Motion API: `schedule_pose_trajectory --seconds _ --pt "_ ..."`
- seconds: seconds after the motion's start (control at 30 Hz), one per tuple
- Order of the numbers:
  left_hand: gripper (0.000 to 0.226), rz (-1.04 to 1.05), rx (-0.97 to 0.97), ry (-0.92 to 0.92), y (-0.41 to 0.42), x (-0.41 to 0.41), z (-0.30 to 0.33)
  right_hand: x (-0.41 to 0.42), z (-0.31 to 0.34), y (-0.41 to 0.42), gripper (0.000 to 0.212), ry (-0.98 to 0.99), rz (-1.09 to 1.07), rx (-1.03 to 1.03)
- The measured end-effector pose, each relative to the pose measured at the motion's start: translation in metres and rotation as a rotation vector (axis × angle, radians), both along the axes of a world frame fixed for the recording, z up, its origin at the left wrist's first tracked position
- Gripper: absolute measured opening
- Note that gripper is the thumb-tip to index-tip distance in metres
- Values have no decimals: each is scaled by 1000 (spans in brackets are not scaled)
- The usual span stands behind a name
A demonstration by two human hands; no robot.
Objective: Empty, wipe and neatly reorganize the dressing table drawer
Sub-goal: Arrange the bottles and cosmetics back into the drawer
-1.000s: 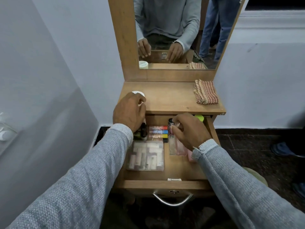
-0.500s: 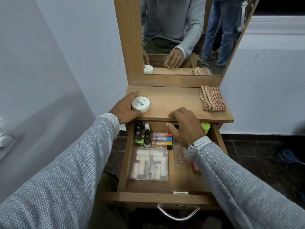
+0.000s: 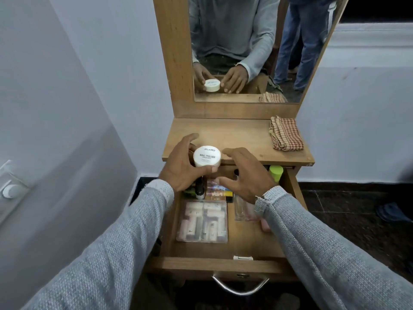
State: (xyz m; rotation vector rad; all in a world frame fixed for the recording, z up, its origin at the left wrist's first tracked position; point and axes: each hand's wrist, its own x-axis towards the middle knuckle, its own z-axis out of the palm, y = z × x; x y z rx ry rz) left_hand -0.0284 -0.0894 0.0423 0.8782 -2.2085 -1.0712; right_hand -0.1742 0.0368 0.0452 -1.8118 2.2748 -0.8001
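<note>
The wooden drawer [image 3: 219,265] stands pulled open under the dressing table top [image 3: 241,139]. My left hand [image 3: 178,171] grips a white round nail polish jar [image 3: 207,156] at the top's front edge, over the back of the drawer. My right hand [image 3: 245,175] hovers just right of the jar with fingers spread, holding nothing. Inside the drawer lie a clear plastic case of small tubes [image 3: 203,221], coloured tubes [image 3: 220,191], a dark bottle [image 3: 199,189], a glass bottle [image 3: 240,206] and a green-capped container [image 3: 276,173]. My right arm hides part of the drawer's right side.
A folded checked cloth [image 3: 286,136] lies on the right of the table top. The mirror [image 3: 245,41] rises behind it and reflects my hands and a standing person's legs. A metal handle [image 3: 240,287] hangs on the drawer front. Walls close in left and right.
My left hand has brought the jar from the left of the table top to its front edge. My right hand has come off the edge and spread open beside the jar.
</note>
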Motion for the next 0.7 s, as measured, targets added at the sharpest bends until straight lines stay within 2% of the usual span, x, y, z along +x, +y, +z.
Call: schedule_pose_trajectory --seconds 0.1,0.3,0.47,0.6,0.7 --pt "96 -2 14 35 21 3 -9 5 -1 8 81 -44 94 -26" --pt "87 -28 26 -6 46 14 -18 8 -10 21 79 -53 137 -47" --pt "74 -91 77 -57 55 21 -22 11 -20 36 74 -215 101 -64" --pt "68 -177 197 -82 56 25 -26 9 -27 50 71 -408 118 -59" --pt "62 -254 251 -101 59 24 -28 5 -33 57 71 -476 112 -29"
